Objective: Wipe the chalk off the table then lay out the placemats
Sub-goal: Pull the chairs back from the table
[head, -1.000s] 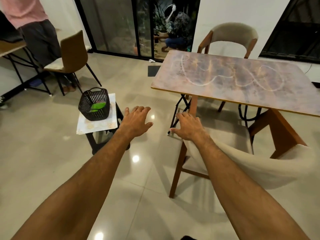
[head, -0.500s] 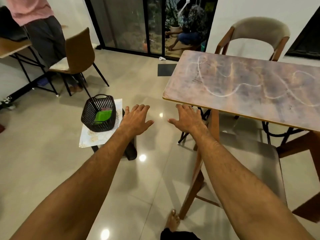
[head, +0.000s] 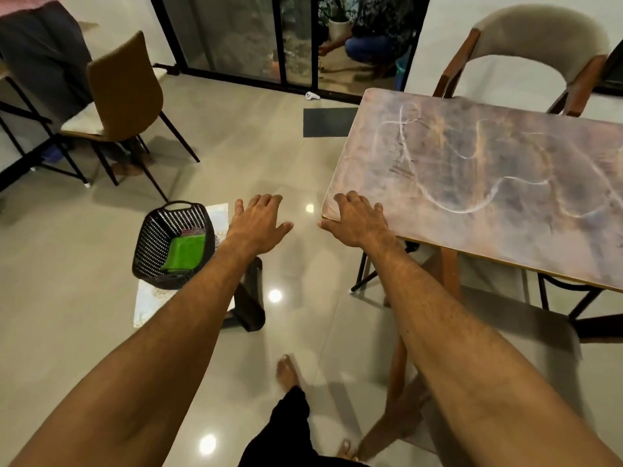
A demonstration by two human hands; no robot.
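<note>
right hand [head: 358,224] reached table [head: 505,242] corner, left hand [head: 258,221] beside, fingers [head: 349,199] spread empty, chalk [head: 467,211] beyond

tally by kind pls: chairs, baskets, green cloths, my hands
chairs: 3 (brown chair, beige chair behind the table, near chair at its front side)
baskets: 1 (black basket)
green cloths: 1 (green cloth, in the basket)
hands: 2 (left hand, right hand)
total: 7
</note>
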